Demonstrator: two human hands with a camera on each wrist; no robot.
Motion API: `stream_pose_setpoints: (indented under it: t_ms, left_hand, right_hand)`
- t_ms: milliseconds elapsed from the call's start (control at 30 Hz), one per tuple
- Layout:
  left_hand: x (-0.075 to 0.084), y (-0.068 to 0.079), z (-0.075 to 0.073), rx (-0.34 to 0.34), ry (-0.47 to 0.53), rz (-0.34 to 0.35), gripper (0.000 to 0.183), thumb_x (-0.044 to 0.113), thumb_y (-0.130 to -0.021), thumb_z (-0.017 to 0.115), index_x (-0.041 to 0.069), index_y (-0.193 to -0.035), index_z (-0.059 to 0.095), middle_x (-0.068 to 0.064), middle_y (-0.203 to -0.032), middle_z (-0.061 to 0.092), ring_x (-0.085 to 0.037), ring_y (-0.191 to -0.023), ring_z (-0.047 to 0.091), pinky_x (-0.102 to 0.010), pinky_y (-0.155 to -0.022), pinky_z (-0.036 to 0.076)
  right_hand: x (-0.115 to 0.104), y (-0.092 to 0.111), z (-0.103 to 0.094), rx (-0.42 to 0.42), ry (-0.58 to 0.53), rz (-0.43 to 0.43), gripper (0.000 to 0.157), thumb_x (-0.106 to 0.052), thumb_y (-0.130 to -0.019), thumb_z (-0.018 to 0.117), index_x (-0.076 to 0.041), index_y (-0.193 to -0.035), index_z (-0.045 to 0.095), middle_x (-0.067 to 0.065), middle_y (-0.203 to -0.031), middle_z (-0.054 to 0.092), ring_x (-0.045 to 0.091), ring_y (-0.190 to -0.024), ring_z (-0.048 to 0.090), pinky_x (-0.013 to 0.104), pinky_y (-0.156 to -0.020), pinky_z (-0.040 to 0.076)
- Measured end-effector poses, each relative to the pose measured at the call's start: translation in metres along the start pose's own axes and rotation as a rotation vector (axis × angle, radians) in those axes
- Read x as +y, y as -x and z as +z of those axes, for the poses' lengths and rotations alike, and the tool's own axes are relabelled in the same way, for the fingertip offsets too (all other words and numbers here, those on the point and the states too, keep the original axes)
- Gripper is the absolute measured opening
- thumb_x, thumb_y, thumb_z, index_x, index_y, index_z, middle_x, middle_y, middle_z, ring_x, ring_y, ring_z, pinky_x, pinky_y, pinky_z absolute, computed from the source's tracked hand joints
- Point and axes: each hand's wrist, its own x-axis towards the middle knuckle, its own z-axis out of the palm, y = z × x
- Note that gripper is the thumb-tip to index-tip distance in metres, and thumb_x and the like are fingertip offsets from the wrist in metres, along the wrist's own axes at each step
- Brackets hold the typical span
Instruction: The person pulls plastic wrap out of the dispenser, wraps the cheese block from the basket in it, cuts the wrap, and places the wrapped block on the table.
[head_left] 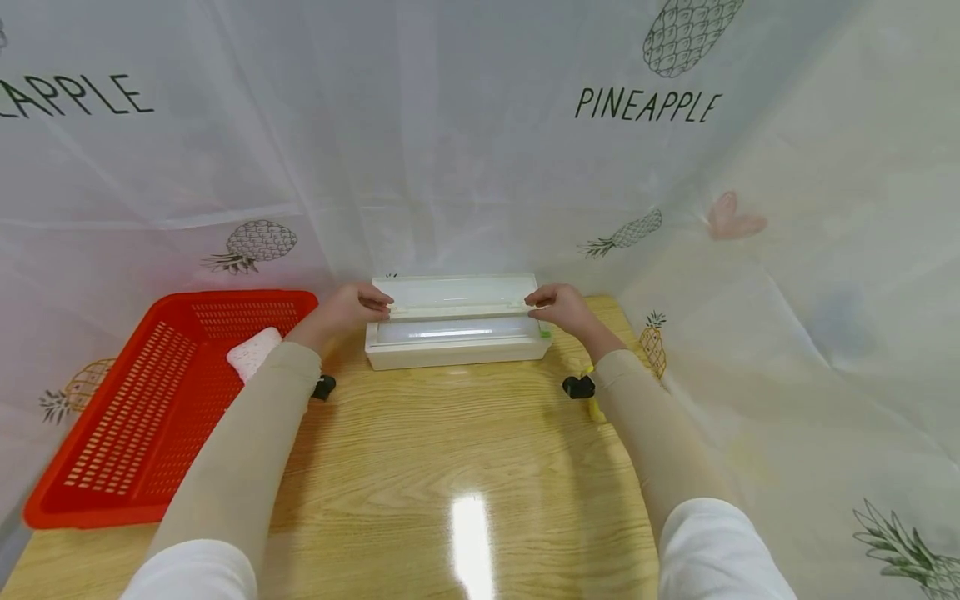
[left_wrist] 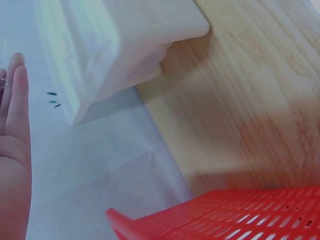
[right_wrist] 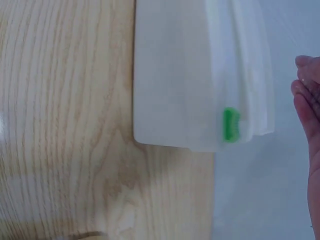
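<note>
A white cling film dispenser [head_left: 457,354] stands at the back of the wooden table, its lid [head_left: 457,289] raised against the curtain. Inside lies a shiny roll [head_left: 450,331]. The left hand [head_left: 351,308] is at the lid's left end, thumb and fingers pinching; a glint of clear film shows by its fingertips in the left wrist view. At the right end, the right hand [head_left: 566,308] pinches likewise, fingertips together in the right wrist view. The film between them is barely visible. A green slider [right_wrist: 231,125] sits at the dispenser's right end.
A red perforated basket [head_left: 142,392] stands at the left with a pale speckled sponge-like block [head_left: 253,354] in it. A yellow object [head_left: 596,410] lies partly behind the right forearm. A pineapple-print curtain [head_left: 465,150] hangs behind the table and along its right side.
</note>
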Motion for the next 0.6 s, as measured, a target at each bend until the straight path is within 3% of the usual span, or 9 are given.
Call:
stream_pose_setpoints:
  t_ms: [233, 400, 600]
  left_hand:
    - [0.008, 0.003, -0.011, 0.025, 0.029, 0.026, 0.035, 0.007, -0.092, 0.068, -0.006, -0.124, 0.062, -0.021, -0.117, 0.061, -0.031, -0.108, 0.061, -0.026, -0.088, 0.051]
    - [0.019, 0.006, -0.018, 0.05, 0.041, 0.033, 0.033, 0.003, -0.092, 0.066, -0.007, -0.123, 0.062, -0.022, -0.114, 0.063, -0.026, -0.102, 0.064, -0.026, -0.084, 0.054]
    - [0.037, 0.009, -0.028, 0.079, 0.023, 0.063, 0.034, 0.003, -0.092, 0.066, -0.005, -0.125, 0.062, -0.019, -0.114, 0.062, -0.025, -0.103, 0.063, -0.031, -0.088, 0.053]
  right_hand:
    - [-0.012, 0.005, -0.011, 0.044, -0.006, -0.007, 0.029, -0.009, -0.091, 0.07, 0.001, -0.118, 0.066, 0.017, -0.12, 0.062, 0.031, -0.112, 0.055, 0.044, -0.094, 0.048]
    - [-0.024, 0.007, -0.019, 0.074, 0.015, -0.029, 0.027, -0.012, -0.09, 0.071, -0.002, -0.115, 0.069, 0.015, -0.119, 0.064, 0.029, -0.108, 0.057, 0.042, -0.092, 0.049]
    - [-0.041, 0.008, -0.031, 0.111, 0.009, -0.03, 0.025, -0.011, -0.09, 0.071, -0.003, -0.114, 0.07, 0.012, -0.116, 0.064, 0.027, -0.105, 0.058, 0.041, -0.089, 0.051]
